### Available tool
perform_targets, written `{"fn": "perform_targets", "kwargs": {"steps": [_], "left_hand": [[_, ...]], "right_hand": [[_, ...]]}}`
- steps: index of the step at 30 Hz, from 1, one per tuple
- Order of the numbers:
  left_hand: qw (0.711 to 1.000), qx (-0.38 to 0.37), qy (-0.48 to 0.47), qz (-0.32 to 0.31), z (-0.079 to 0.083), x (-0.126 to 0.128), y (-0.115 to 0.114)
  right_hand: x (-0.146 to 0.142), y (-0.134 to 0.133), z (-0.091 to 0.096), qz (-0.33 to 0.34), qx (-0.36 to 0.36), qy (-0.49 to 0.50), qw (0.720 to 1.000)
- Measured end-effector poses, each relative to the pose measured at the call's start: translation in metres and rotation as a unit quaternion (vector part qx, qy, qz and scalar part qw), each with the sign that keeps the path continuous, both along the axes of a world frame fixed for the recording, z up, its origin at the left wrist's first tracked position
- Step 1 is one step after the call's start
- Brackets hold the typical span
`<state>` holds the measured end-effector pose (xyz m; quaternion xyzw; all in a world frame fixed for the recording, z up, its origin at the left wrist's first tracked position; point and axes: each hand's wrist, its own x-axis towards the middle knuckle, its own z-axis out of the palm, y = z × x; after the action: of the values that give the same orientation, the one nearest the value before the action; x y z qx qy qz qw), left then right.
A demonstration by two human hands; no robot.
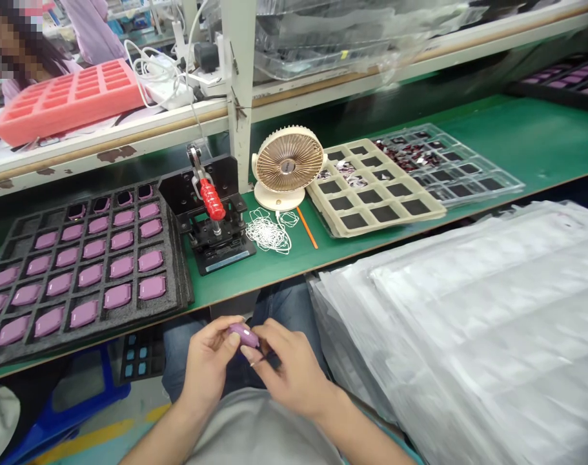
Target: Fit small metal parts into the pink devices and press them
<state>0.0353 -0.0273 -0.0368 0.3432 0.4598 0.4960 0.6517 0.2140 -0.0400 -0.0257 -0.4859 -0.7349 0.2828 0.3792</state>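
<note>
Above my lap, my left hand [210, 358] pinches a small purple watch case [244, 334] between thumb and fingers. The case is turned edge-on, with a pale oval mark on its side. My right hand [288, 365] is closed at the right end of the case, its fingertips against it. A thin dark piece shows by the right thumb; what it is I cannot make out. To the left, a black foam tray [177, 284] holds many similar purple cases in rows, several in the back row showing dark screens.
A black clamp press with a red handle [211, 200] stands beside the tray. Behind are a cream fan [288, 165], white cord [268, 232], an orange stick [307, 228], a beige tray [393, 221] and a clear tray [497, 187]. Plastic-wrapped sheets [492, 310] lie at right.
</note>
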Motion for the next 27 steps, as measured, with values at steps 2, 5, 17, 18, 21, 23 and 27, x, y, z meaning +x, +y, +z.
{"fn": "perform_targets", "kwargs": {"steps": [2, 5, 17, 18, 21, 23, 27], "left_hand": [[1.0, 0.012, -0.001, -0.007, 0.0, 0.0, 0.001], [0.999, 0.039, -0.009, -0.015, 0.001, 0.0, -0.001], [0.897, 0.39, 0.124, -0.168, 0.02, 0.005, -0.003], [0.903, 0.381, 0.119, -0.156, 0.02, 0.006, -0.001], [0.942, 0.289, 0.115, -0.129, 0.014, 0.005, 0.003], [0.971, 0.188, 0.087, -0.115, 0.008, 0.004, 0.003], [0.999, -0.022, 0.039, -0.014, -0.006, 0.002, -0.01]], "right_hand": [[-0.002, -0.001, 0.0, 0.026, 0.027, -0.016, 0.999], [-0.006, -0.004, 0.001, 0.017, 0.046, 0.017, 0.999], [0.043, -0.037, 0.068, 0.088, -0.545, 0.308, 0.775], [0.056, -0.027, 0.075, 0.073, -0.502, 0.213, 0.835], [0.111, 0.038, 0.096, -0.095, -0.261, -0.149, 0.949], [0.155, 0.101, 0.107, -0.231, -0.167, -0.311, 0.907], [0.225, 0.22, 0.11, -0.328, -0.158, -0.37, 0.855]]}}
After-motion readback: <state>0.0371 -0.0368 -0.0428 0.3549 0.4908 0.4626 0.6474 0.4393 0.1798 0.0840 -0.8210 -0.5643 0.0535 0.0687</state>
